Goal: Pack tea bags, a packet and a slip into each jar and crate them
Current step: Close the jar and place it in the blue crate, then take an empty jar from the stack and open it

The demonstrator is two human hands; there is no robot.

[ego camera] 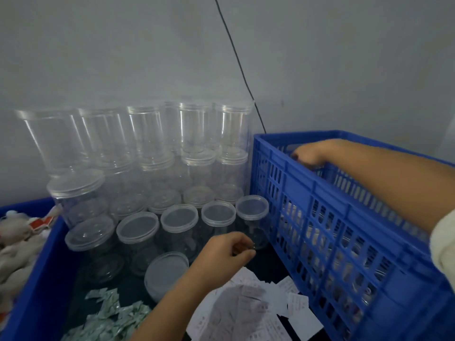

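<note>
Because the crate stands at the right edge of the work space, against the stacked jars, the right hand can reach over its near wall and down inside, fingers curled, though what they hold is hidden behind the rim. Meanwhile the left hand hangs loosely curled and empty just above the slips, with the lidded jar, the packets and the tea bags all near, probably for picking in turn.

A small packing workroom: stacked clear lidded jars, blue plastic crates, loose packets and paper slips against a bare grey wall.
</note>
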